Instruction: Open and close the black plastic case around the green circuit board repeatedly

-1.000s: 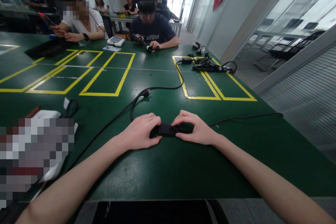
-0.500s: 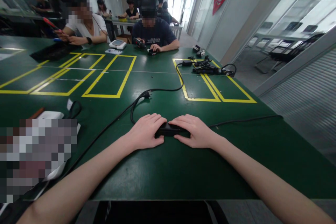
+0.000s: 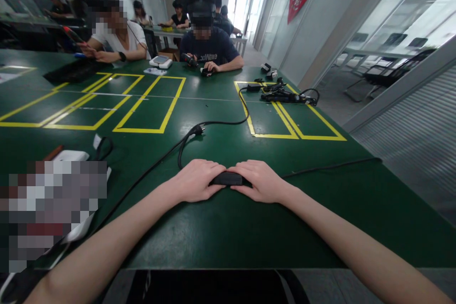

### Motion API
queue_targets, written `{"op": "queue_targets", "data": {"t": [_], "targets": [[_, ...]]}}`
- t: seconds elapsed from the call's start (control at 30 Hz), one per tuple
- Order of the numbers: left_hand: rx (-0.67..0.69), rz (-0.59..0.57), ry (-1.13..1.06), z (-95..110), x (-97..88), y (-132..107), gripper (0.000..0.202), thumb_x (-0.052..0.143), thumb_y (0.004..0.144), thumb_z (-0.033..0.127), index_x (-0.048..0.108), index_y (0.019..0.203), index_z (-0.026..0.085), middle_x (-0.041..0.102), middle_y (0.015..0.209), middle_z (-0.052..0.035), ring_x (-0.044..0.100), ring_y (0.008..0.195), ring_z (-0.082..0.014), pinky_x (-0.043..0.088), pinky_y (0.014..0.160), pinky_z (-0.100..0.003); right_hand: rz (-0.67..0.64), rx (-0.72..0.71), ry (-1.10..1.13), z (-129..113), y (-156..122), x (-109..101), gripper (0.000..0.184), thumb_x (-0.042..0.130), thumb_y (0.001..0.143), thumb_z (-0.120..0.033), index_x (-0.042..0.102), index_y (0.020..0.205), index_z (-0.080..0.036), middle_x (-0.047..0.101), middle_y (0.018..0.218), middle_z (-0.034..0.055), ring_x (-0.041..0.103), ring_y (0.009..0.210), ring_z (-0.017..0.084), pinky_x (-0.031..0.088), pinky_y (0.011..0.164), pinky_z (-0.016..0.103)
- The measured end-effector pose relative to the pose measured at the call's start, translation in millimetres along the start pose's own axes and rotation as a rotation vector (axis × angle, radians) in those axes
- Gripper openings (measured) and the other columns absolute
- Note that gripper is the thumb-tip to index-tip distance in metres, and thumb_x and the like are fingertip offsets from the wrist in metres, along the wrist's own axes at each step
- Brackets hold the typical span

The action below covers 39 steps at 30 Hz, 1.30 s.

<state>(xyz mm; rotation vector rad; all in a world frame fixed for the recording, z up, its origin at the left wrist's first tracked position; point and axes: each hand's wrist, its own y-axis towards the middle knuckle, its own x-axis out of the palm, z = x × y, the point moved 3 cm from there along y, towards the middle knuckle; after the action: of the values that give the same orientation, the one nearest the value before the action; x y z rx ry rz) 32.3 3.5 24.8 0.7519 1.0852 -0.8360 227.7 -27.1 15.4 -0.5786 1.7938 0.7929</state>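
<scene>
A small flat black device (image 3: 228,179) lies on the green table (image 3: 221,228) right in front of me. My left hand (image 3: 197,180) covers its left end with fingers curled over it. My right hand (image 3: 259,179) covers its right end the same way, and the fingertips of both hands nearly meet above it. Only a narrow strip of the device shows between the hands. A thin black cable (image 3: 331,166) runs off to the right from under my right hand.
A black power cord (image 3: 185,140) loops from the far right box to my left. Yellow tape boxes (image 3: 149,104) mark the table. Tangled black gear (image 3: 285,95) sits far right. Two seated people (image 3: 210,47) work opposite. White objects (image 3: 69,156) lie at left.
Both hands have closed in over the black device, fingertips drawing together, so less of it shows. The view has shifted slightly.
</scene>
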Motion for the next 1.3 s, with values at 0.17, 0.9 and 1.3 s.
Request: {"op": "queue_targets", "data": {"t": [0.17,0.9,1.3], "targets": [[0.008,-0.020,0.001,3,-1.3,-1,0.015,0.060,0.098,0.032,0.065,0.101,0.018,0.075,0.094,-0.0063,0.072,0.085,-0.0249,0.052,0.076,-0.034,-0.002,0.006,-0.005,-3,0,-3,0.029,0.057,0.102,-0.039,0.067,0.116,-0.016,0.074,0.093,0.0088,0.068,0.084,0.021,0.045,0.075,0.033],[-0.022,0.099,-0.080,1,-4.5,-6,0.047,0.060,0.096,0.056,0.071,0.122,0.017,0.076,0.098,-0.0100,0.071,0.089,-0.0247,0.053,0.078,-0.032,0.124,-0.161,-0.175,-5,-6,-4,0.033,0.044,0.107,-0.033,0.065,0.120,-0.012,0.074,0.098,0.0128,0.065,0.081,0.022,0.043,0.072,0.034],[-0.191,0.229,-0.305,-4,-9.1,-7,0.032,0.065,0.097,0.047,0.075,0.107,0.017,0.076,0.098,-0.0054,0.067,0.085,-0.0194,0.048,0.074,-0.028,0.158,-0.154,-0.129,-1,-5,-9,0.045,0.053,0.099,-0.022,0.056,0.143,-0.014,0.073,0.115,0.0136,0.067,0.096,0.024,0.050,0.079,0.036]]}}
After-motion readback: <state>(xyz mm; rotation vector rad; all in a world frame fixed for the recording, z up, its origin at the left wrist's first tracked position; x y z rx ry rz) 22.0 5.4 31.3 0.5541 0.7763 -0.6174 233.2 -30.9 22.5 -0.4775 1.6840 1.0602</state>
